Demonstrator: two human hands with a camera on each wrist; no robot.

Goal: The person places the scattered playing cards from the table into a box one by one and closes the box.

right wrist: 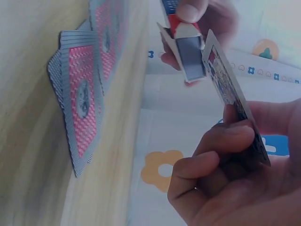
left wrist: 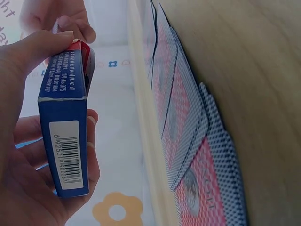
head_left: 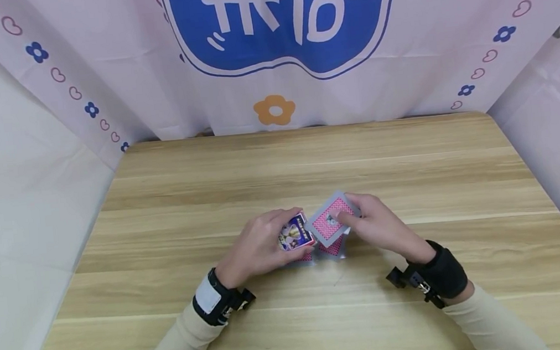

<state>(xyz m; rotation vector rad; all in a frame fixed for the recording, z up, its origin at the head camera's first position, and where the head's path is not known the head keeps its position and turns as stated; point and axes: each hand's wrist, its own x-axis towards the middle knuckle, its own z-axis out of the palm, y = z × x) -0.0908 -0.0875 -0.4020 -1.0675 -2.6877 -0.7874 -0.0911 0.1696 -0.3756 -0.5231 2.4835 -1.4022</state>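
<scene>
My left hand [head_left: 260,244] grips a small blue playing-card box [head_left: 293,234] between thumb and fingers, above the table. A barcode shows on its near end in the left wrist view. In the right wrist view the box's other end is open, with its flap [right wrist: 170,43] folded out. My right hand [head_left: 383,224] pinches a playing card [head_left: 325,226], its pink-and-grey back up, with one corner close by the box's open end. Beneath both hands, several more playing cards [right wrist: 84,101] lie face down in overlapping piles, partly hidden in the head view.
The wooden table [head_left: 322,316] extends around the hands on all sides. Behind its far edge hangs a white curtain [head_left: 378,94] with a blue emblem and flower prints. White cloth [head_left: 20,181] also hangs along the left side. A black strap with a camera [head_left: 218,300] sits on each wrist.
</scene>
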